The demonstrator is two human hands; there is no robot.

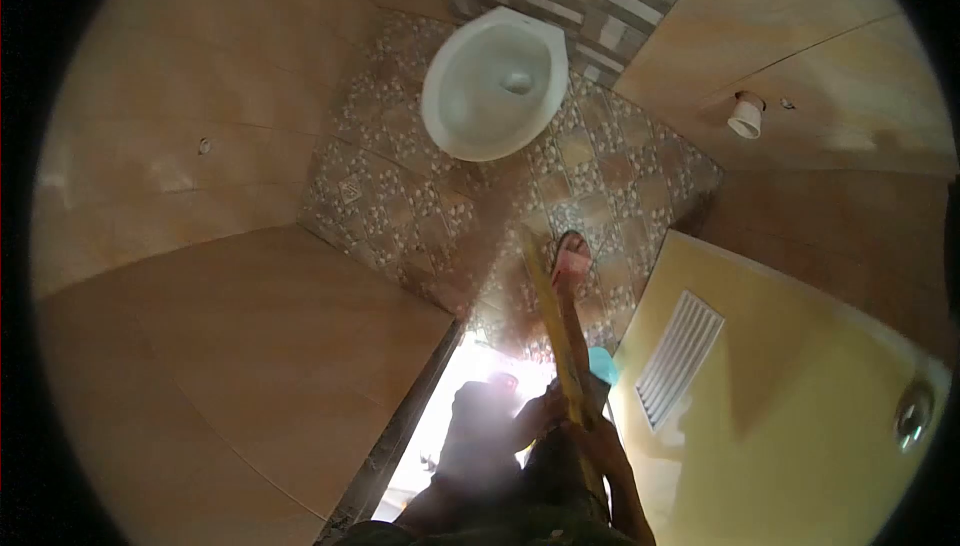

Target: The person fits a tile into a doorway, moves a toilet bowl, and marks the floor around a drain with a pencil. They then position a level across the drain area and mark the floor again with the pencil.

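A long yellow stick (554,321) slants down from my hands toward the tiled floor, close to my foot. What kind of tool it is does not show. My left hand (537,416) is closed around its upper part from the left side. My right hand (597,439) is wrapped on it a little lower in the view, on the right side. The fingers of both hands are dark and partly hidden. Beyond the stick's far end stands a white toilet bowl (455,106) without a seat.
My foot in a sandal (573,261) rests on the patterned tile floor (400,161). A yellow door (790,346) with a white vent grille (680,358) stands at the right. A white pipe stub (745,121) sticks out of the right wall. Something turquoise (602,366) lies near the bright doorway.
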